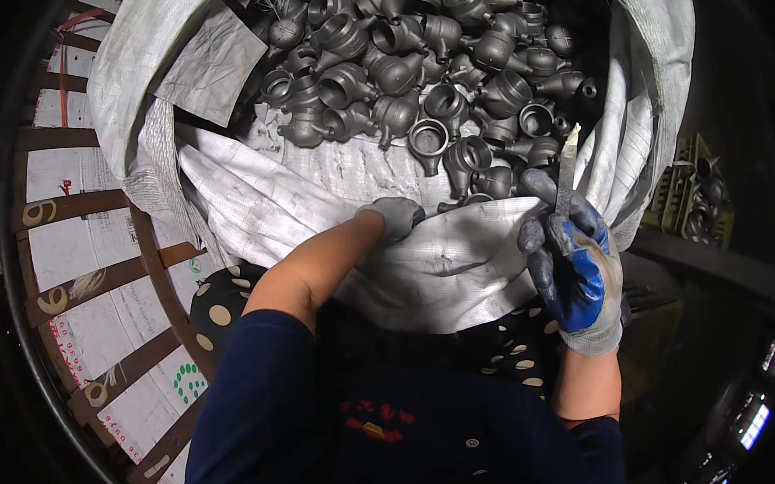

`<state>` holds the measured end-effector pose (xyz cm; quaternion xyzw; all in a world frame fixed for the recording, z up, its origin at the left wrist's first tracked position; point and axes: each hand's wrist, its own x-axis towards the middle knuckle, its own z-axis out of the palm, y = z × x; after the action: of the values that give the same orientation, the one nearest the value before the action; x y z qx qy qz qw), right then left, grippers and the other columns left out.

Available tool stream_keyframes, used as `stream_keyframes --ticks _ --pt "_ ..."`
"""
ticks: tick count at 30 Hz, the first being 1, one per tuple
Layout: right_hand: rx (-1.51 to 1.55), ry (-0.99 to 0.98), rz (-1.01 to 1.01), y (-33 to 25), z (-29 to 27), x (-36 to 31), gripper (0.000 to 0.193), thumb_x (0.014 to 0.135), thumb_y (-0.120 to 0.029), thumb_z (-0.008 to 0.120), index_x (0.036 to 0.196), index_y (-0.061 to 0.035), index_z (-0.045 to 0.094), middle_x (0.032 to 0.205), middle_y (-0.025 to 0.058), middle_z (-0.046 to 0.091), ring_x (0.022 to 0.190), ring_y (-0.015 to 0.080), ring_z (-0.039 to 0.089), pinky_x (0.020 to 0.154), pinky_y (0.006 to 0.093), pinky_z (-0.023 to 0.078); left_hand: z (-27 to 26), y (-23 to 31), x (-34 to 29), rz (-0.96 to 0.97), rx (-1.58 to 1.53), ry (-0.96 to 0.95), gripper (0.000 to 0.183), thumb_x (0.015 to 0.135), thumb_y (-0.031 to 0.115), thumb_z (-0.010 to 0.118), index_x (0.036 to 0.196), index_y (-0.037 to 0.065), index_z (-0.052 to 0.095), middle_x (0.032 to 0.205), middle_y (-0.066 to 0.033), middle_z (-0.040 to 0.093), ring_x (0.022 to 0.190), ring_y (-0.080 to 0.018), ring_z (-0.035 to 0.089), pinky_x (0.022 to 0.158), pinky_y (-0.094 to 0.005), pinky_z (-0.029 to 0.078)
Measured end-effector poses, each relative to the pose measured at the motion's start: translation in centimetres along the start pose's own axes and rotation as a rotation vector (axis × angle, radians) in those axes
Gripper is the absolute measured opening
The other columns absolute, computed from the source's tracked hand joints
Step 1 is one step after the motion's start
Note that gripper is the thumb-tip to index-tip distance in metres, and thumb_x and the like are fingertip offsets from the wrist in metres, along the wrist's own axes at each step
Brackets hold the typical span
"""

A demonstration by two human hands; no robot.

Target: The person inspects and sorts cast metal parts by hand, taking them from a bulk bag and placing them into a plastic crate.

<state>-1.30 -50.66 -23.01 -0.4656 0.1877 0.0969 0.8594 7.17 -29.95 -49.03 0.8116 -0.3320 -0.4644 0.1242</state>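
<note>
My right hand (582, 267), in a grey and blue coated glove, is raised at the sack's near right edge. Its fingers are closed round a narrow flat metal file (568, 171), which points up and away with a pale, worn tip. My left hand (395, 217), in a grey glove, reaches over the near fold of the big white woven sack (476, 255). Its fingers are mostly hidden, so what it grips cannot be made out. Inside the sack lies a heap of dark grey metal castings (396, 75), cup-shaped with short stems; one casting (428, 140) faces open end up.
A dark slatted metal frame (79, 206) with white printed sheets behind it stands to the left. At the right, a yellowish crate (681, 183) holds more castings. A grey cloth flap (210, 63) hangs inside the sack's left rim.
</note>
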Motion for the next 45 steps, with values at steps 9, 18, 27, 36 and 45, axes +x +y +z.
stream_keyframes --ticks 9,18,27,36,45 --pt "-0.041 0.093 0.011 -0.3 -0.1 0.2 0.048 0.089 -0.014 0.055 0.127 0.0127 0.044 0.078 0.0107 0.063 0.049 0.0055 0.048 0.045 0.016 0.035 2.7 0.7 8.1 0.02 0.061 0.236 0.039 0.086 0.017 0.05 0.122 0.004 0.05 0.118 -0.0171 0.058 0.114 -0.031 0.053 0.097 -0.0406 0.042" --pt "-0.01 -0.018 -0.02 -0.1 -0.6 0.9 0.045 0.091 -0.014 0.053 0.128 0.0105 0.044 0.081 0.0104 0.064 0.05 0.0047 0.048 0.046 0.0168 0.036 6.8 -1.9 11.2 0.061 -0.284 0.131 0.026 0.084 0.017 0.049 0.104 0.006 0.061 0.113 -0.0218 0.058 0.107 -0.0341 0.056 0.092 -0.042 0.044" --pt "-0.106 0.005 -0.049 0.2 -1.6 1.1 0.044 0.09 -0.016 0.056 0.128 0.0061 0.046 0.08 0.0087 0.062 0.049 0.0049 0.049 0.042 0.0149 0.036 0.1 0.2 6.4 0.077 -0.418 0.478 0.027 0.08 0.029 0.06 0.086 0.003 0.065 0.087 -0.021 0.065 0.089 -0.0365 0.062 0.079 -0.0417 0.049" --pt "-0.164 -0.08 -0.132 0.9 -1.7 1.2 0.038 0.09 -0.014 0.059 0.124 0.0009 0.053 0.079 0.0005 0.065 0.05 0.0008 0.048 0.043 0.0135 0.036 -9.2 1.9 -6.4 -0.176 0.11 0.877 0.046 0.07 0.031 0.069 0.109 0.01 0.06 0.112 -0.015 0.06 0.105 -0.0331 0.057 0.091 -0.0406 0.045" --pt "-0.171 -0.027 -0.22 3.2 0.3 3.9 0.031 0.086 -0.009 0.064 0.116 -0.002 0.059 0.078 -0.0031 0.061 0.051 0.0019 0.046 0.044 0.0158 0.036 -14.1 6.5 -20.9 0.27 -1.299 0.919 0.009 0.08 -0.001 0.061 0.087 0.004 0.058 0.074 -0.0097 0.061 0.058 -0.019 0.061 0.05 -0.0294 0.053"
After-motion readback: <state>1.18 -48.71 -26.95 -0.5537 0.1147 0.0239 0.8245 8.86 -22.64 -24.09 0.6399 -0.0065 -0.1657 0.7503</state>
